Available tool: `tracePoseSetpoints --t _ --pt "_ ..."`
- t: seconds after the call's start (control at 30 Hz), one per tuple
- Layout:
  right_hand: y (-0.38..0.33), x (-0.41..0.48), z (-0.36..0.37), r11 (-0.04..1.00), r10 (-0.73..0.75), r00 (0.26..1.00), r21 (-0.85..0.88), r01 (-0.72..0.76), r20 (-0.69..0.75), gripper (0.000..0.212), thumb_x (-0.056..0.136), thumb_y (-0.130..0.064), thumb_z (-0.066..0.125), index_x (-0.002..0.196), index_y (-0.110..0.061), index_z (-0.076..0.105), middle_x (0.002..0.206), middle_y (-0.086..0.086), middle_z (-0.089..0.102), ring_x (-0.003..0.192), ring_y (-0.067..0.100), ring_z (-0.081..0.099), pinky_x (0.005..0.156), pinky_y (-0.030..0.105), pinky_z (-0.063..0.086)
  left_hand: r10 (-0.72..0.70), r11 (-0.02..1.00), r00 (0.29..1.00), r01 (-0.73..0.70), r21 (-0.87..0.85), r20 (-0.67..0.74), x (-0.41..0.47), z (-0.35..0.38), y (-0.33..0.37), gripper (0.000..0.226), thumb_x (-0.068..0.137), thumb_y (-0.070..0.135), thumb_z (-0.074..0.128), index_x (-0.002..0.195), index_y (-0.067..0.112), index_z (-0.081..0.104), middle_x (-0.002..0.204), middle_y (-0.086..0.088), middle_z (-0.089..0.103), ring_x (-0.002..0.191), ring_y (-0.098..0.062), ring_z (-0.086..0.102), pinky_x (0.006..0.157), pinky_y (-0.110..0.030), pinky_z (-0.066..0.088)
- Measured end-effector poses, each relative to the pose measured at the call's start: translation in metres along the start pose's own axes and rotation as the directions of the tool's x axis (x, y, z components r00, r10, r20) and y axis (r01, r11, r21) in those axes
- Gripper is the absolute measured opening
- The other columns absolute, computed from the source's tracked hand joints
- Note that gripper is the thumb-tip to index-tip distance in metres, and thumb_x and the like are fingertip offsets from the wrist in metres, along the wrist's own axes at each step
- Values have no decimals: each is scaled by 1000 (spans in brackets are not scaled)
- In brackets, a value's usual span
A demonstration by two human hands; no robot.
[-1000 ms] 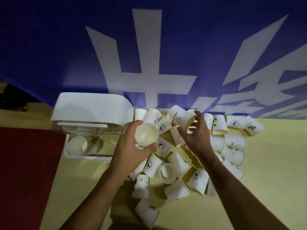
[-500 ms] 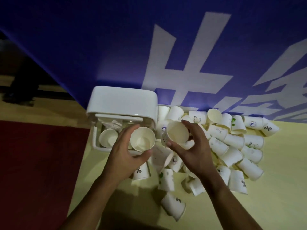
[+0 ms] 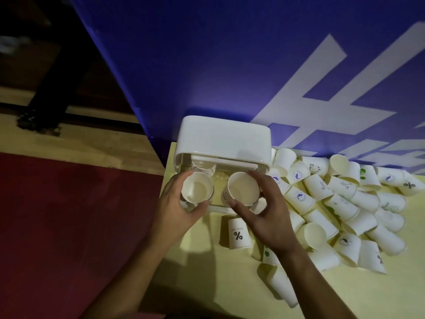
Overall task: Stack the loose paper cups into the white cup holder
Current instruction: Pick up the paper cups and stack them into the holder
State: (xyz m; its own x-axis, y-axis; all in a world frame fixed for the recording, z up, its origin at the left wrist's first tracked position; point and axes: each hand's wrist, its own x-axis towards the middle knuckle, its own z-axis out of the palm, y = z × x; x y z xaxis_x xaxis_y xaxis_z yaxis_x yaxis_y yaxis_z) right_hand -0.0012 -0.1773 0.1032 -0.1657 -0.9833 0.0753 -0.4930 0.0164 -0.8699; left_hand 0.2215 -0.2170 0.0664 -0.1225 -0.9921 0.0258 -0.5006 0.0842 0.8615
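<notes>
Both hands are busy at the front of the white cup holder. The left hand has fingers and thumb curled round the rim of a paper cup, mouth up, over the holder's left side. The right hand grips a second paper cup the same way over the holder's right side. The hands are close together but not touching. The loose paper cups lie in a tumbled heap to the right of the holder, and a percent-marked cup stands upside down just in front of it.

Lowering two at once looks like the risk to me. Neither hand is free to steady the holder, which sits right at the left edge of the yellow table. A hard push could slide it towards the red floor on its left. The light is poor and I can't make out what is inside the holder, so a cup could land tilted on a stack and jam instead of nesting. These thin rims would crumple if squeezed. The right forearm also passes close to the heap and could scatter it.
</notes>
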Motion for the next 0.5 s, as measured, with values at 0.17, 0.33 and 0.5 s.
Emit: tracePoseSetpoints --t 0.17,0.33,0.5 --pt "1 3 12 999 29 999 -32 -29 -25 64 78 -38 87 133 -25 57 127 -13 60 119 8 57 90 21 49 1 1000 997 -2 7 74 17 9 -21 75 73 32 90 138 28 54 136 12 58 122 -6 57 96 -28 51" --pt "3 3 17 997 46 998 -56 -48 -37 66 77 -42 86 133 -24 57 128 -18 58 119 3 56 89 18 48 -21 998 997 16 62 78 24 20 -33 79 72 37 89 141 30 50 140 7 57 124 -13 56 93 -26 49" --pt "5 1 20 993 87 995 -72 -90 -43 68 76 -45 85 135 -27 57 127 -20 58 117 -3 54 86 12 46 -16 996 990 4 84 141 25 25 -50 82 70 39 90 140 28 50 141 8 55 127 -13 55 98 -36 51"
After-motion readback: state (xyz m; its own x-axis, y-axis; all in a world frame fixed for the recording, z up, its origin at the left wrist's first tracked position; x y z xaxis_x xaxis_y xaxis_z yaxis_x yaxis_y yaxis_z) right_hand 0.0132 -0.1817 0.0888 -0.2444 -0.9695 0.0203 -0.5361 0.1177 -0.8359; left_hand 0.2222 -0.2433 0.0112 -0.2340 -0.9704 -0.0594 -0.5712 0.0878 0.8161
